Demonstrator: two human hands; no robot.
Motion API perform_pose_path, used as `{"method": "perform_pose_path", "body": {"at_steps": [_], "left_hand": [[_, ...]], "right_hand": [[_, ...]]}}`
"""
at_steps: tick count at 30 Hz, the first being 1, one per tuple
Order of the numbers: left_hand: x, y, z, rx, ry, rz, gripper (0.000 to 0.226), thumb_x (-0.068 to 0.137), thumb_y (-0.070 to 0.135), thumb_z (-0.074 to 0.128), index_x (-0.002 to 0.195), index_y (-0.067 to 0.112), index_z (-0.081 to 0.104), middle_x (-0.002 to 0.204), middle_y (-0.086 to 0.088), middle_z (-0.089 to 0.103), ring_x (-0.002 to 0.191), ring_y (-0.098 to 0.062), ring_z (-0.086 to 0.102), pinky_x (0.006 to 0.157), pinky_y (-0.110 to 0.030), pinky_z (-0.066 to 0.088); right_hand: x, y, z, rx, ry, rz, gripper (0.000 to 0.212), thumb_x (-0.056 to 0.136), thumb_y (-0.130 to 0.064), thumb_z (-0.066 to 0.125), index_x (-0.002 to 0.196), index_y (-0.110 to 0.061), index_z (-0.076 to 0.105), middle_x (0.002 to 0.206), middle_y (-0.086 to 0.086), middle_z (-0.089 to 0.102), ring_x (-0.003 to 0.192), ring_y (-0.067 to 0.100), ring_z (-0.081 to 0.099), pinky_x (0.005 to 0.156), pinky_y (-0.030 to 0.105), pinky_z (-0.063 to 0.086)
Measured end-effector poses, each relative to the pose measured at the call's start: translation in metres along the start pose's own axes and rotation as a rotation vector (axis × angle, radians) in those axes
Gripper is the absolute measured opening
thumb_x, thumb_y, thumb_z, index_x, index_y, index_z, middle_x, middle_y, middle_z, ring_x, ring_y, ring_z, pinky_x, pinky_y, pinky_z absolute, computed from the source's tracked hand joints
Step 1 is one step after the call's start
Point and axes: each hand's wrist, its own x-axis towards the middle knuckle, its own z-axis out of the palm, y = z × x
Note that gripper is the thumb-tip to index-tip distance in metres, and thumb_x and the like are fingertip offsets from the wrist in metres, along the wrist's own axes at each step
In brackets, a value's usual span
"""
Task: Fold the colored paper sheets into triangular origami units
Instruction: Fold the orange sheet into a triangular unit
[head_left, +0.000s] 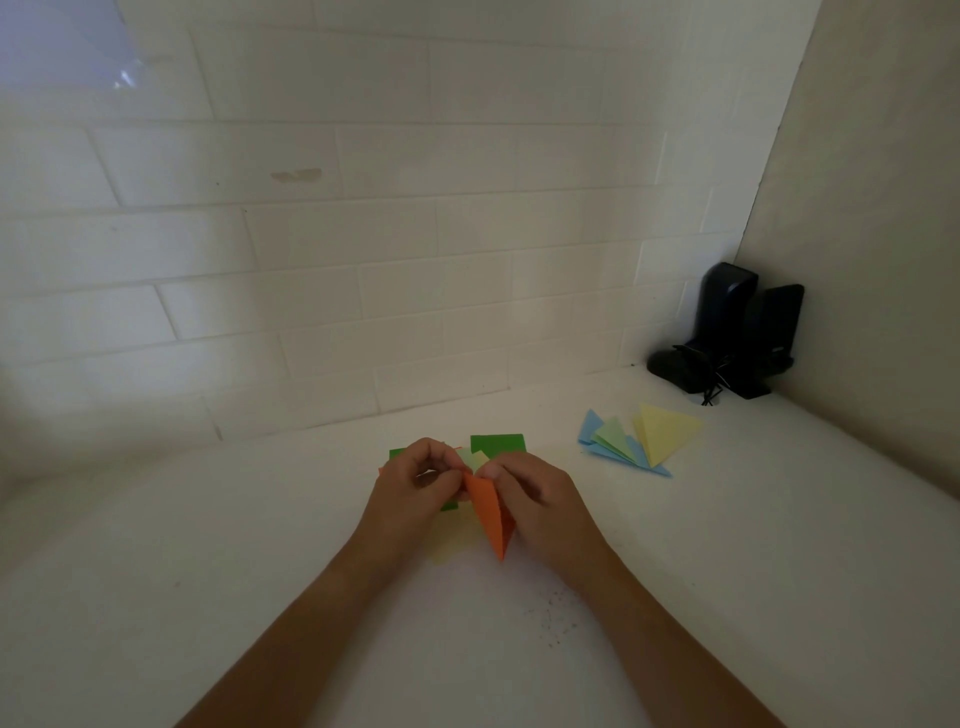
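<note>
An orange paper piece (489, 514), folded into a long narrow triangle with its tip pointing toward me, is held just above the white counter. My left hand (415, 483) pinches its top corner with curled fingers. My right hand (535, 499) grips its right edge from the other side. Under and behind my hands lie loose sheets: green paper (497, 442) at the back and pale yellow paper (451, 545) beneath the orange piece. Part of this stack is hidden by my hands.
A fan of folded triangular units (639, 439) in blue, light green and yellow lies at the right on the white counter (260, 545). Black speakers (727, 338) with a cable stand in the far right corner. A tiled wall rises close behind the papers.
</note>
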Motion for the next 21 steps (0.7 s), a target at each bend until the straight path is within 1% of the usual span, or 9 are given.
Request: {"method": "perform_pose_path", "body": {"at_steps": [4,6,8,10,12,14,16,19,21], "left_hand": [[0.0,0.0002,-0.0017,0.032,-0.008,0.021,0.013,0.093,-0.008,0.061,0.094,0.004,0.066,0.094,-0.016,0.072,0.091,-0.029,0.074,0.088,-0.042,0.063],[0.0001,0.0003,-0.0021,0.039,-0.005,0.018,0.014,0.092,-0.008,0.062,0.095,0.005,0.066,0.089,-0.01,0.071,0.086,-0.026,0.073,0.088,-0.047,0.062],[0.0,0.0012,-0.0019,0.036,0.0,0.01,0.014,0.092,-0.008,0.063,0.095,0.005,0.066,0.085,-0.004,0.07,0.082,-0.022,0.071,0.088,-0.05,0.06],[-0.0001,0.0016,-0.002,0.023,0.01,0.006,0.015,0.091,-0.009,0.063,0.094,0.005,0.066,0.082,-0.001,0.069,0.081,-0.021,0.071,0.088,-0.051,0.06],[0.0001,0.0021,-0.003,0.004,0.022,0.014,0.014,0.092,-0.009,0.064,0.094,0.005,0.066,0.082,-0.003,0.069,0.081,-0.021,0.071,0.086,-0.051,0.062],[0.0004,0.0022,-0.0039,-0.018,0.021,0.023,0.012,0.093,-0.008,0.064,0.095,0.004,0.066,0.082,-0.005,0.069,0.082,-0.023,0.072,0.085,-0.049,0.063],[-0.0005,0.0021,-0.003,-0.026,0.007,0.012,0.012,0.094,-0.005,0.065,0.098,0.006,0.07,0.084,-0.006,0.071,0.083,-0.021,0.073,0.085,-0.041,0.064],[-0.003,0.0027,0.0008,-0.006,-0.024,-0.006,0.01,0.094,0.002,0.069,0.097,0.009,0.077,0.087,-0.013,0.075,0.082,-0.017,0.073,0.082,-0.026,0.061],[-0.0033,0.0039,0.0021,0.009,-0.027,-0.007,0.008,0.093,0.005,0.071,0.092,0.009,0.079,0.083,-0.015,0.076,0.077,-0.015,0.071,0.078,-0.023,0.059]], "right_hand": [[0.0003,0.0031,0.0001,0.013,0.0,0.062,0.033,0.1,-0.036,0.048,0.088,-0.026,0.076,0.088,-0.011,0.071,0.086,0.005,0.064,0.076,0.014,0.047],[-0.0006,0.0013,-0.0003,0.06,0.0,0.096,0.037,0.104,-0.037,0.045,0.088,-0.023,0.076,0.087,-0.011,0.073,0.083,0.003,0.065,0.076,0.013,0.046],[-0.0016,-0.0005,-0.0002,0.08,0.001,0.097,0.038,0.102,-0.043,0.045,0.088,-0.022,0.073,0.085,-0.007,0.072,0.081,0.007,0.064,0.074,0.015,0.045],[-0.0022,-0.001,0.0005,0.066,-0.005,0.087,0.03,0.098,-0.049,0.051,0.092,-0.025,0.067,0.085,-0.003,0.069,0.082,0.015,0.065,0.073,0.021,0.046],[-0.0017,0.0004,0.0006,0.039,-0.008,0.096,0.018,0.097,-0.044,0.062,0.097,-0.026,0.064,0.087,-0.002,0.071,0.082,0.015,0.067,0.072,0.024,0.05],[-0.0009,0.0031,0.0009,0.003,-0.007,0.093,0.01,0.098,-0.032,0.067,0.095,-0.023,0.067,0.084,-0.004,0.071,0.076,0.007,0.064,0.066,0.019,0.049],[-0.0006,0.0053,0.0009,-0.026,-0.001,0.084,0.01,0.098,-0.022,0.068,0.089,-0.019,0.069,0.078,-0.005,0.068,0.068,0.001,0.057,0.063,0.014,0.043],[-0.0009,0.0059,-0.0005,-0.033,-0.001,0.07,0.013,0.1,-0.018,0.065,0.087,-0.019,0.068,0.074,-0.009,0.064,0.066,0.0,0.054,0.063,0.013,0.041],[-0.0008,0.0049,-0.0009,-0.037,0.006,0.06,0.014,0.101,-0.018,0.063,0.087,-0.019,0.067,0.073,-0.012,0.062,0.065,0.0,0.053,0.062,0.013,0.041]]}}
